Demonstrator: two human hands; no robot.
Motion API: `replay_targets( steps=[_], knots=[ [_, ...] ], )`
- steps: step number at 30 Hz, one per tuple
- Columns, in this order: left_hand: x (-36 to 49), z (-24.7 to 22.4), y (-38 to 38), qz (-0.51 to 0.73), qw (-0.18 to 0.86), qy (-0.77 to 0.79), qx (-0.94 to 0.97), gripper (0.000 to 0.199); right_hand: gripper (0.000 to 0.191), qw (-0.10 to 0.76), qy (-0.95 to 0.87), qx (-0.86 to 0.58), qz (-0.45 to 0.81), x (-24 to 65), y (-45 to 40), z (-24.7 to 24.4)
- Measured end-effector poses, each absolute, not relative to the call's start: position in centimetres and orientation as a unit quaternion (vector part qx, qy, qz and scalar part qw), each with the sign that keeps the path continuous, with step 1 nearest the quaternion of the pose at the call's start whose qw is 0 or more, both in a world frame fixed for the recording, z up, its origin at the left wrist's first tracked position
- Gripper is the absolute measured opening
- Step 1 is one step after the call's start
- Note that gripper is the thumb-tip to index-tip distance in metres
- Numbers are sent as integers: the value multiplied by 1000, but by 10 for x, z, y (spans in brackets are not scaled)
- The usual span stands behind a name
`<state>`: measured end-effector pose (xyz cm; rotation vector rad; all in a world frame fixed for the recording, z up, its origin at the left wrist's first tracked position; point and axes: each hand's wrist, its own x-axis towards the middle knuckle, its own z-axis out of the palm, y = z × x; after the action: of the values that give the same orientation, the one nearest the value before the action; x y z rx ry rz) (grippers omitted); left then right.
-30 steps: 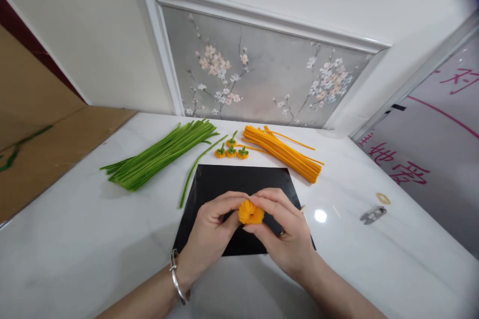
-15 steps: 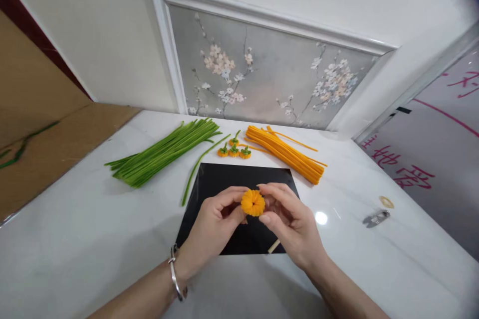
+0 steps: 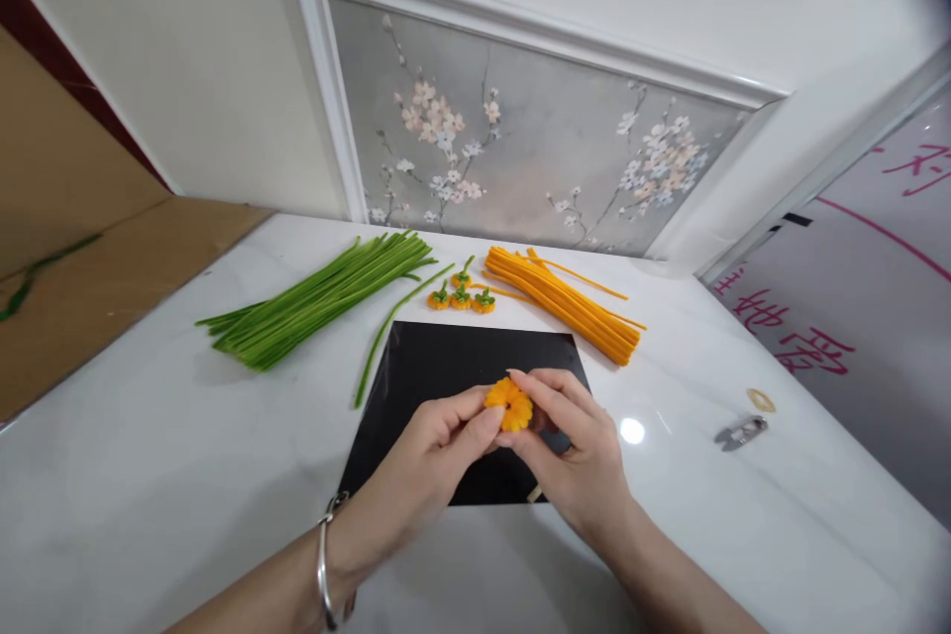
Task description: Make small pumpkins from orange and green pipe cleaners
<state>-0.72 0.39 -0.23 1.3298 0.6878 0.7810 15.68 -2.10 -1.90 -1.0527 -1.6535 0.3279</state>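
Observation:
An orange pipe-cleaner flower (image 3: 509,404), with rounded petals and a small dark centre, is held over the black mat (image 3: 446,357). My left hand (image 3: 453,436) pinches its left side, the thumb pressed on the lower petals. From the right, my right hand (image 3: 572,426) curls round the flower, its index fingertip on the top edge and its thumb at the lower edge. The back of the flower is hidden by my fingers. A short pale stick (image 3: 535,493) lies on the mat's front edge, partly covered by my right hand.
Behind the mat lie several small orange pieces with green tops (image 3: 461,297). Green pipe cleaners (image 3: 319,302) are heaped at left, beside a single green one (image 3: 386,332). Orange pipe cleaners (image 3: 565,302) lie at right. Thread snips (image 3: 743,432) and a yellowish loop (image 3: 761,400) lie far right.
The flower has turned and tilted a little between my fingers. My left thumb has moved up onto its petals, and my right hand has closed in nearer. The view has shifted slightly.

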Motion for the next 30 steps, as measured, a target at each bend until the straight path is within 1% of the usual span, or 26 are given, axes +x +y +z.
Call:
replay_targets(
  steps=[2, 6, 8, 10, 13, 15, 18, 21, 24, 27, 30],
  knots=[
    [-7, -5, 5, 350, 685, 293, 568, 27, 43, 535, -701, -448, 149, 158, -20, -18],
    [-9, -5, 7, 367, 700, 295, 537, 32, 32, 523, -704, -452, 165, 161, -19, -15],
    [-10, -5, 7, 399, 664, 323, 544, 35, 32, 525, -702, -445, 180, 163, -19, -13],
    [-10, -5, 7, 431, 612, 344, 567, 31, 31, 534, -688, -446, 206, 164, -20, -10],
    [-10, -4, 7, 446, 557, 348, 608, 25, 19, 553, -657, -462, 223, 165, -22, -7],
    [-10, -3, 6, 449, 529, 347, 631, 25, 15, 559, -653, -469, 201, 164, -24, -5],
    [-9, -4, 3, 459, 498, 343, 651, 29, 14, 565, -670, -468, 115, 160, -26, -2],
    [-8, -5, 1, 456, 477, 350, 665, 33, 15, 562, -695, -447, 22, 156, -27, -1],
    [-8, -7, 0, 461, 428, 361, 688, 34, 18, 541, -723, -429, -30, 155, -26, -3],
    [-9, -7, 0, 470, 381, 354, 713, 33, 21, 532, -729, -431, -26, 154, -25, -4],
    [-9, -6, 1, 472, 357, 354, 724, 32, 19, 544, -711, -445, 24, 153, -25, -3]
  ],
)
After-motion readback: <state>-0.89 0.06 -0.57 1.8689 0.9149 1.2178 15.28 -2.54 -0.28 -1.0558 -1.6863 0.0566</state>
